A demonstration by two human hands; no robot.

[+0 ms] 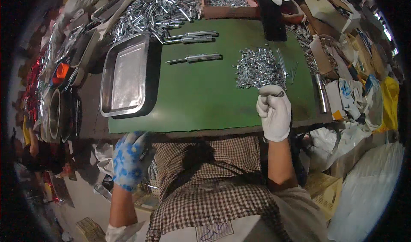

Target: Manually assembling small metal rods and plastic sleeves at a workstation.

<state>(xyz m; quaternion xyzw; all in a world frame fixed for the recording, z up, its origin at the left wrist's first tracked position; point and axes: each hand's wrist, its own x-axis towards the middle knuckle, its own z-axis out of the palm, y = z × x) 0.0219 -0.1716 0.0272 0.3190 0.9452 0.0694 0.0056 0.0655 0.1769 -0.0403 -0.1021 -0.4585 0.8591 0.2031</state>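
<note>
My right hand [274, 115], in a white glove, is closed at the near side of a pile of small shiny metal fittings [257, 68]. A small dark metal piece [279, 94] shows between its thumb and fingers; its exact kind is unclear. My left hand [129, 160], in a blue-and-white glove, hangs low at the table's front left edge. Its fingers point away and are partly in shadow, so their grip does not show. On the green mat [205, 100] lie several slim metal rods with thicker sleeves [195, 58], side by side.
An oblong steel tray [124, 77] stands at the left of the mat. Behind it rises a heap of metal tubes [160, 8]. A reddish box [231, 12] of small parts sits at the back. Thin pins [281, 64] and an upright-looking metal cylinder [321, 94] lie right.
</note>
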